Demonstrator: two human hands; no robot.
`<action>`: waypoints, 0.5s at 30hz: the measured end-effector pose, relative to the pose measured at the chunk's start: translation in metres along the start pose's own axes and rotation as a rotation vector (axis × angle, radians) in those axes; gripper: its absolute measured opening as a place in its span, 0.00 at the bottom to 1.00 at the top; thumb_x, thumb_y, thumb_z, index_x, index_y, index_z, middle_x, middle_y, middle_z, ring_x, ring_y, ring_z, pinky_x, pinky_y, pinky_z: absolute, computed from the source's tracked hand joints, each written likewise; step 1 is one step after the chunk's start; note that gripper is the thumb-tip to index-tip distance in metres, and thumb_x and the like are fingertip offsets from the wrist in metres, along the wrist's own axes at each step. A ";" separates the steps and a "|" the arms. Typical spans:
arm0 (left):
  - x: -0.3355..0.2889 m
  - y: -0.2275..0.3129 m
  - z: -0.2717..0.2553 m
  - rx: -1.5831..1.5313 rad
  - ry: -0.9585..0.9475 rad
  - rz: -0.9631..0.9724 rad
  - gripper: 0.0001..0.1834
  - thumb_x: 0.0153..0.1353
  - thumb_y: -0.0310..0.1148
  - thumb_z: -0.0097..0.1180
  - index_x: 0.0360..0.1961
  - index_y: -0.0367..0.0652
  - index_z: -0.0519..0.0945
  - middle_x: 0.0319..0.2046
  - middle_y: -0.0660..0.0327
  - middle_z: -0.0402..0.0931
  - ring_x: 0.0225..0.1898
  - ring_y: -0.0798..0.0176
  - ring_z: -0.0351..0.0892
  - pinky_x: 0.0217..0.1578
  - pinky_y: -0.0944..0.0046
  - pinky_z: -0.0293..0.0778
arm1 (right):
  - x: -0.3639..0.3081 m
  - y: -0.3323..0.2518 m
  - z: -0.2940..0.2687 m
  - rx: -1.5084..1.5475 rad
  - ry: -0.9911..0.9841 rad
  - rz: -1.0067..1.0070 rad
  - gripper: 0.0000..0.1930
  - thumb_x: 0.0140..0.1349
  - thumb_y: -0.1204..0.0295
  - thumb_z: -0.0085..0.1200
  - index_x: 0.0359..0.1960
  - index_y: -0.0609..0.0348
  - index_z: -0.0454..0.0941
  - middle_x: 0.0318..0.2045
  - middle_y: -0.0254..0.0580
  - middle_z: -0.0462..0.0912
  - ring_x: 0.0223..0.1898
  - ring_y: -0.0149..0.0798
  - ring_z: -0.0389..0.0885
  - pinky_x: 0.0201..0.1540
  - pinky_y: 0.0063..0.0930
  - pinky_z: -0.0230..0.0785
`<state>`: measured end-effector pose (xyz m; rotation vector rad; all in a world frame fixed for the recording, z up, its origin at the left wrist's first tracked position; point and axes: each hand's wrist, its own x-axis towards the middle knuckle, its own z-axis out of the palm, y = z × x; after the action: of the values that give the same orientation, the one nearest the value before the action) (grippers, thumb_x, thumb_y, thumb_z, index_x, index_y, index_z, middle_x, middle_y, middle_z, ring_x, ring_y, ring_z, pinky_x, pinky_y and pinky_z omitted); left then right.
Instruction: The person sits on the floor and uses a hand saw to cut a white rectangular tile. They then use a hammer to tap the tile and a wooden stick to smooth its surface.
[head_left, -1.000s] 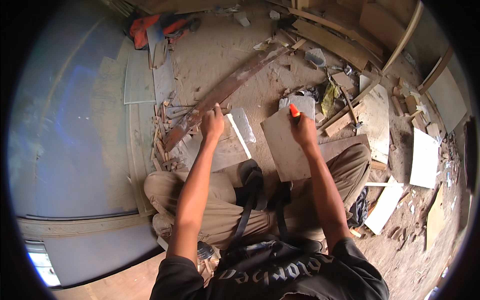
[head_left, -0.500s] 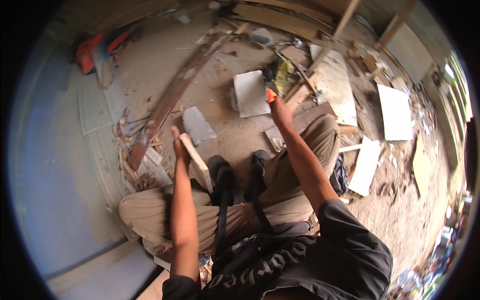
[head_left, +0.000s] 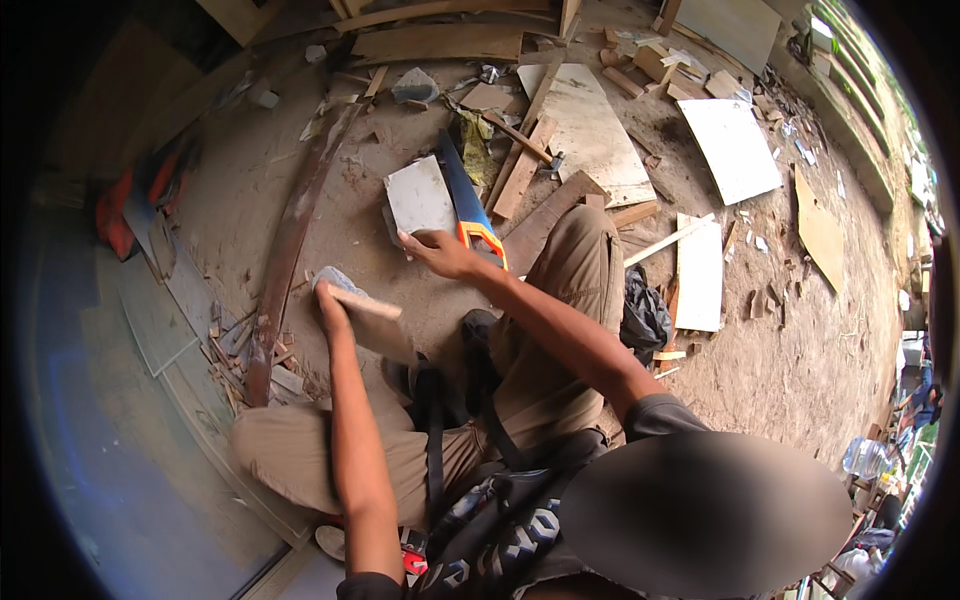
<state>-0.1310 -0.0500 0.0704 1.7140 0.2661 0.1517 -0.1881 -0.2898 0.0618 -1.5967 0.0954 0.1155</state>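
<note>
The saw [head_left: 466,198] has left the right hand [head_left: 441,254]; whether its fingers grip the white board [head_left: 420,197], I cannot tell. The left hand [head_left: 333,313] clasps a wooden board [head_left: 382,329].

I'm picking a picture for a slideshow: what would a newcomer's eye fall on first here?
Probably the handsaw, its blue blade and orange handle vivid on the dusty ground beside the right hand. Next might come the board in the left hand, left of centre, then the bright white panel at upper right.
</note>
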 end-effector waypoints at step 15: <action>-0.050 0.009 0.061 0.201 -0.833 0.215 0.22 0.57 0.40 0.65 0.45 0.34 0.76 0.40 0.57 0.79 0.41 0.65 0.76 0.44 0.65 0.70 | -0.071 0.022 -0.066 -0.178 0.107 -0.239 0.19 0.55 0.61 0.64 0.40 0.64 0.78 0.30 0.51 0.81 0.33 0.40 0.79 0.38 0.33 0.69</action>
<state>-0.1626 -0.1230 0.0723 1.8522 -0.5350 -0.4434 -0.2606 -0.3569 0.0517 -1.7795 -0.0242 -0.1509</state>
